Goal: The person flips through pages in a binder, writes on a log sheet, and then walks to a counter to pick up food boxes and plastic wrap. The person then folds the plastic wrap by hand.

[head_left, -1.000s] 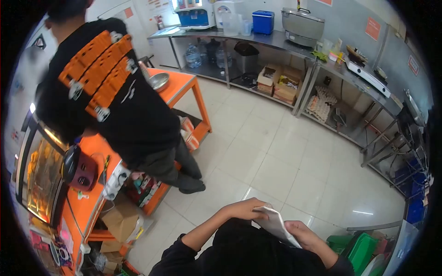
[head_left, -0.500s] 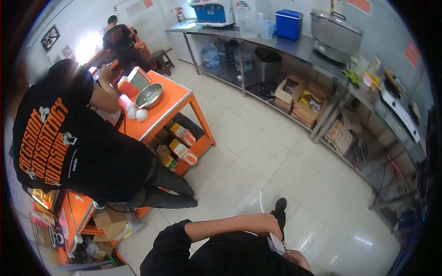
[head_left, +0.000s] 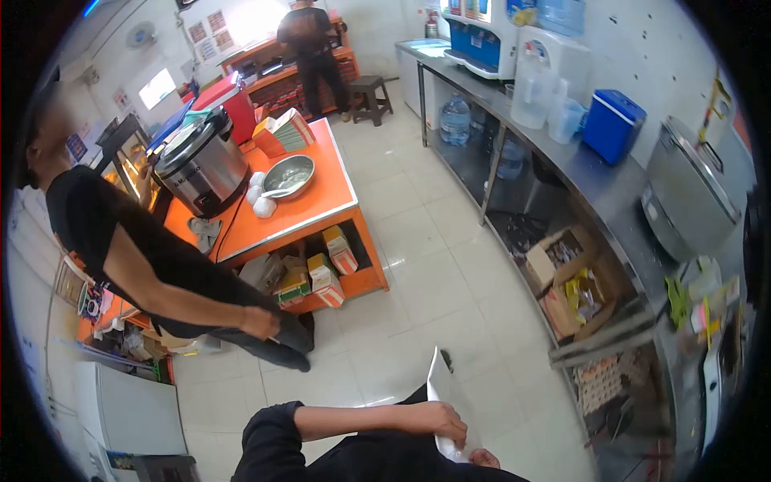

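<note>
Right now my left hand is closed around the lower part of a white paper sheet, fingers curled over its face. The sheet stands nearly upright in front of my belly, its top corner pointing away from me. My right hand shows only as a sliver under the sheet's bottom edge (too little of it to say whether it grips or merely rests there).

Beyond the paper lies the tiled floor. To my left a co-worker's hand hangs near the corner of the orange table, which carries a rice cooker and a metal bowl. On my right runs a steel counter with a blue cooler box on top and cardboard boxes on its lower shelf.

What worries me is that the sheet is held low while most of it stands free. I judge it could fold over or slip out if my grip loosens, and with the co-worker near, a bump could crease it.
</note>
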Available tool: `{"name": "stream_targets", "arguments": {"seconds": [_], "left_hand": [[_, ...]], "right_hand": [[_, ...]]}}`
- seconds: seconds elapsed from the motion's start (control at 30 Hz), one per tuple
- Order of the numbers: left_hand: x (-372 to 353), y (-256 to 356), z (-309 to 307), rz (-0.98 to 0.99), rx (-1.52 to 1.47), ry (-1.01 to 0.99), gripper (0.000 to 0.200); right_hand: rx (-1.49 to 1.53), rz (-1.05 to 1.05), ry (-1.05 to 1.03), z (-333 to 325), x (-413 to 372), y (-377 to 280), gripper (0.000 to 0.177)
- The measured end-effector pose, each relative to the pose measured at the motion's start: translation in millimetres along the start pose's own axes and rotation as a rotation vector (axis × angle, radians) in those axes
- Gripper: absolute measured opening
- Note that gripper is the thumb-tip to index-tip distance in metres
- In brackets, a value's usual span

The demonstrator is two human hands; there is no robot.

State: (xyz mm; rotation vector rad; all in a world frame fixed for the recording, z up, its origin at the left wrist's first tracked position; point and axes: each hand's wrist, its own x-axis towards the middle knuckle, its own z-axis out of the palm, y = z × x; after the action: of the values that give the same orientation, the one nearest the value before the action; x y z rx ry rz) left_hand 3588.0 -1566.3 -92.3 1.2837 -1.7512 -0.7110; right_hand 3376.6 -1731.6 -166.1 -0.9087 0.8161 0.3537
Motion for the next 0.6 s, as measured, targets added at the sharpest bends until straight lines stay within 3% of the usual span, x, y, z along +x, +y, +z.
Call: {"name": "stream_targets", "arguments": {"seconds": [0.2,0.27,0.33,0.5,0.6], "left_hand": [[43.0,-102.4,-111.4,-0.063,0.224,0.017,0.023],[57.4,-137.9,-151.0,-0.113,0.141,-0.014,0.025],[72.1,-165.6,-194.9,-0.116,0.149,-0.042,0.025],[88.2,-221.3,-292.4,-0.23,0.271,-0.185,0.025],[82.1,-259.5,-360.0,-0.285,0.275,-0.15,0.026]], "right_hand": [[-0.326,0.169,-0.114,21.0,111.9,-181.2,0.027],[-0.368,0.128,-0.094,54.6,125.5,-250.2,0.028],[-0.69,0.028,-0.075,63.3,162.1,-295.5,0.027],[-0.667,0.091,-0.082,107.8,237.9,-386.2,0.028],[-0.701,-0.057,-0.144,132.7,306.0,-429.9,0.027]]}}
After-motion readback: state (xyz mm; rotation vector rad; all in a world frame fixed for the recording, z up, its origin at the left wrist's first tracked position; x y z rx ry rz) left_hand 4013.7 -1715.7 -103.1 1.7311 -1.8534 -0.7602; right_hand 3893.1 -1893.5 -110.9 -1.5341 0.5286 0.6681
